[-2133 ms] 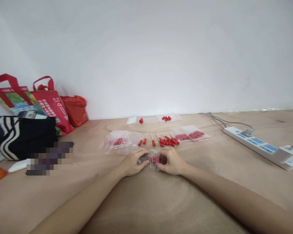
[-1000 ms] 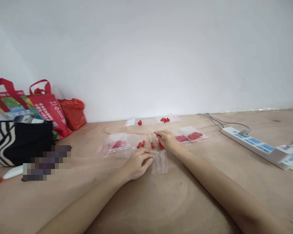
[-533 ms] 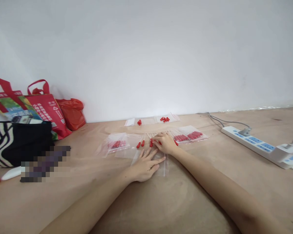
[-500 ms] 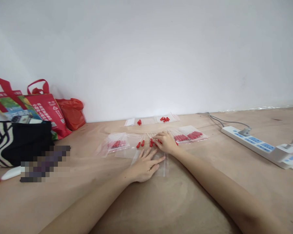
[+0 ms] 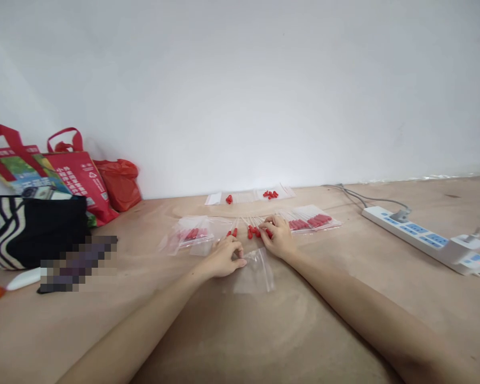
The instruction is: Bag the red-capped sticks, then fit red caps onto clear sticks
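Note:
My left hand (image 5: 225, 258) is bent, with the thumb and fingers closed at the edge of a clear zip bag (image 5: 253, 277) that lies flat on the table. Close beyond its fingertips are two thin sticks with red ends (image 5: 234, 232). My right hand (image 5: 279, 238) curls over a fanned row of thin pale sticks with red tips (image 5: 251, 232), thumb and fingers around one or more of them. Its fingertips partly hide the red ends. To the right lie clear bags of red-tipped sticks (image 5: 319, 220); another filled bag (image 5: 194, 233) is on the left.
Near the wall lie two more clear bags with red pieces (image 5: 270, 194). A white power strip (image 5: 420, 234) with plugs and cords stands at the right. Red shopping bags (image 5: 80, 181) and a black striped bag (image 5: 40, 229) crowd the left side, beside a blurred-out item (image 5: 78, 265).
My left hand has gone from lying flat to curled, and shifted slightly left. The empty zip bag shows more fully. My right hand has moved slightly right; several red tips sit closer together.

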Demonstrator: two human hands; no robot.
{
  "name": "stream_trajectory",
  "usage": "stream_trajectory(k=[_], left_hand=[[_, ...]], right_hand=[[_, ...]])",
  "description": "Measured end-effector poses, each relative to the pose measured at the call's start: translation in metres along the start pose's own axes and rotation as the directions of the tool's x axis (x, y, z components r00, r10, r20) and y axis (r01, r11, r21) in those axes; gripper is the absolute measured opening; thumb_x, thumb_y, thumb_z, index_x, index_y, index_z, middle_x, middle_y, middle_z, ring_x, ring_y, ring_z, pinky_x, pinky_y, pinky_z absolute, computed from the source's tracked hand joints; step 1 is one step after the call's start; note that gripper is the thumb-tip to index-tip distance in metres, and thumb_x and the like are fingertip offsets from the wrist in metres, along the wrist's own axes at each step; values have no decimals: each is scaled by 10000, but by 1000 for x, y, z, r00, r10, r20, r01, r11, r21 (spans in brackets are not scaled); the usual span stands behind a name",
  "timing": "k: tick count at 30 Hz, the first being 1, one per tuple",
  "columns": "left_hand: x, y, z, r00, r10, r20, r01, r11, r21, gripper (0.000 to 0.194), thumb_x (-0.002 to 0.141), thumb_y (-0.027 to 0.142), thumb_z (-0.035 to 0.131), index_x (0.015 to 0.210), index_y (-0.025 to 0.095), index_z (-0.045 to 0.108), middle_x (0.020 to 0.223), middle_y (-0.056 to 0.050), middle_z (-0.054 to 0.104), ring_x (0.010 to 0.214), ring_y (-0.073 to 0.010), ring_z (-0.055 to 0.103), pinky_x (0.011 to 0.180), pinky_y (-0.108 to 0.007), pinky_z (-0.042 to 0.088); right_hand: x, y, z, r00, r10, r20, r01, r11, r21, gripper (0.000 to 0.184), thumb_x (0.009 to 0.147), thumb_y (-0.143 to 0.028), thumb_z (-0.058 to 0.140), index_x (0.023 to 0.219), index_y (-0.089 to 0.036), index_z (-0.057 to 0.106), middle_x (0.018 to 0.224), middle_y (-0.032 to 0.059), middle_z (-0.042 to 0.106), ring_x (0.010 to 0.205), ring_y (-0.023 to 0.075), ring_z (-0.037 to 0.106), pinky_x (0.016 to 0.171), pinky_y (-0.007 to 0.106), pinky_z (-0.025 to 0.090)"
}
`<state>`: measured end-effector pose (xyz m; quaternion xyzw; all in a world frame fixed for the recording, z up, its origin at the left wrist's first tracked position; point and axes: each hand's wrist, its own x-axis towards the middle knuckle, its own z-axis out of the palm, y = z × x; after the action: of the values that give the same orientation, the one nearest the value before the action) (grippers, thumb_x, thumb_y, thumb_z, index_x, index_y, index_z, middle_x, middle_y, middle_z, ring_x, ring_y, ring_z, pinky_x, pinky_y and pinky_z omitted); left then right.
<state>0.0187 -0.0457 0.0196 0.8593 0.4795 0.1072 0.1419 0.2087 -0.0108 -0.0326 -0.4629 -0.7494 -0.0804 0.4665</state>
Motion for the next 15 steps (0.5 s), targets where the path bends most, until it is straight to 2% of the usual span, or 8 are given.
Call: stream_trajectory(k=[2,4,5,8,9,12,13,15], left_hand=[[3,-9,-10,998,-45,-31,44,998,-37,111,726,288,520,729,177,520,787,-25,587,769,-176,549,715,-300,415],[7,-28,-26,969,-206,-139,191,975,-113,127,771,294,452,788,181,505,723,-14,590,670,-157,555,631,-266,420],[8,-41,-35,928,-297,-226,268,952,-151,143,770,290,449,847,181,498,739,-16,596,658,-154,560,606,-254,419],[7,-90,-59,697,-518,-495,502,846,-178,244,744,306,488,954,180,474,824,-40,605,718,-176,580,619,-254,422],[4,-106,-64,649,-553,-522,559,812,-166,261,727,308,513,950,176,475,846,-51,604,770,-192,583,642,-260,424],[-6,-142,-68,562,-681,-469,696,696,-177,324,657,347,595,901,167,478,879,-79,606,832,-241,581,658,-289,431],[-9,-149,-67,542,-707,-454,716,671,-192,366,624,368,628,881,155,476,892,-98,604,845,-259,576,659,-300,432],[-12,-157,-63,542,-718,-437,710,669,-219,428,577,417,667,835,134,475,870,-114,608,830,-273,576,637,-305,435]], right_hand=[[0,-2,-1,1000,0,-4,0,1000,-11,147,754,-191,493,793,-192,635,867,58,557,816,172,491,736,313,330],[0,-2,-2,1000,8,-1,-8,1000,-20,149,760,-194,489,789,-194,635,863,58,555,816,173,487,730,312,323],[0,-2,-3,1000,13,2,-13,1000,-24,150,761,-193,487,790,-195,635,862,58,554,816,174,486,727,311,321],[0,-2,-3,1000,19,11,-18,999,-30,150,756,-181,488,791,-194,633,866,58,552,816,174,484,727,311,316],[1,-2,-3,1000,17,14,-17,999,-30,149,755,-180,489,789,-194,633,869,58,552,817,174,484,729,312,314],[1,-3,-3,999,7,38,-6,999,-32,146,757,-180,488,790,-197,630,868,58,551,819,175,482,729,314,307],[1,-4,-3,999,5,45,-4,999,-34,147,758,-180,488,795,-198,629,867,57,550,822,176,481,727,314,305],[1,-4,-3,999,5,53,-3,999,-38,149,758,-180,489,806,-200,629,870,57,549,826,177,479,721,313,302]])
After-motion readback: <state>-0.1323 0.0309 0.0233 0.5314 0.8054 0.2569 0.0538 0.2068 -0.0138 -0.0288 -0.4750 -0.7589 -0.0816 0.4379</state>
